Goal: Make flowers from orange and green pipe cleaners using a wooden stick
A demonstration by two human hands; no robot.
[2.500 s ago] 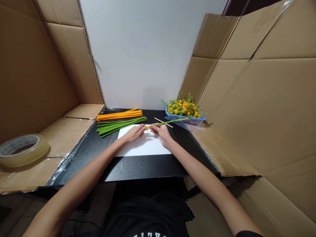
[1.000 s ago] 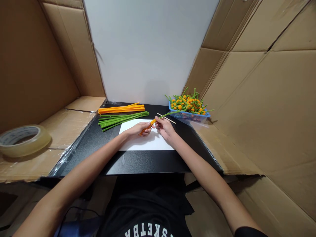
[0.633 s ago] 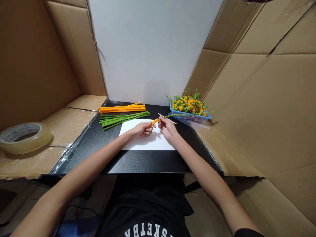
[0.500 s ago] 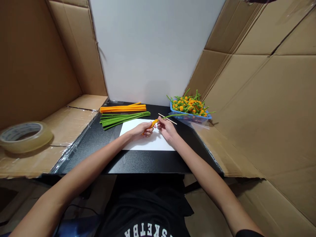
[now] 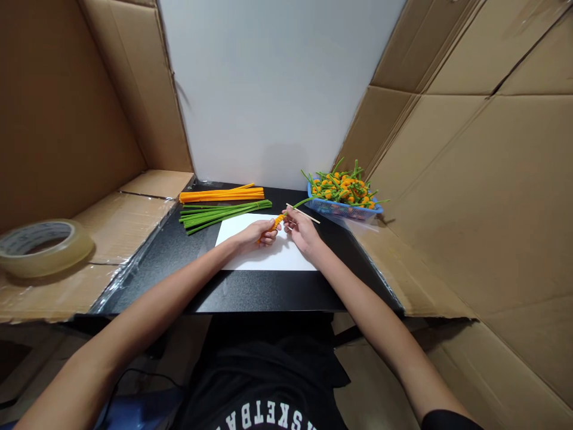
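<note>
My left hand (image 5: pixel 256 234) rests over the white paper sheet (image 5: pixel 264 254), its fingers shut on an orange pipe cleaner (image 5: pixel 277 223). A green pipe cleaner stem (image 5: pixel 301 202) runs up and right from my right hand (image 5: pixel 299 229), whose fingertips pinch it where the orange meets it. The orange looks wound around the stem's end. A thin wooden stick (image 5: pixel 304 214) lies just beyond my right hand. Left of the paper lie a bundle of green pipe cleaners (image 5: pixel 224 214) and a bundle of orange ones (image 5: pixel 221 194).
A blue plastic basket (image 5: pixel 344 210) heaped with finished orange-and-green pipe cleaner flowers stands at the table's back right. A roll of clear tape (image 5: pixel 45 249) sits on cardboard at left. Cardboard sheets (image 5: pixel 447 197) flank the black table (image 5: pixel 250 292), with a white wall behind.
The orange strand now shows longer and wound further along the stem than in the oldest frame. The green stem has swung from pointing right to pointing up and right. My hands stay close together.
</note>
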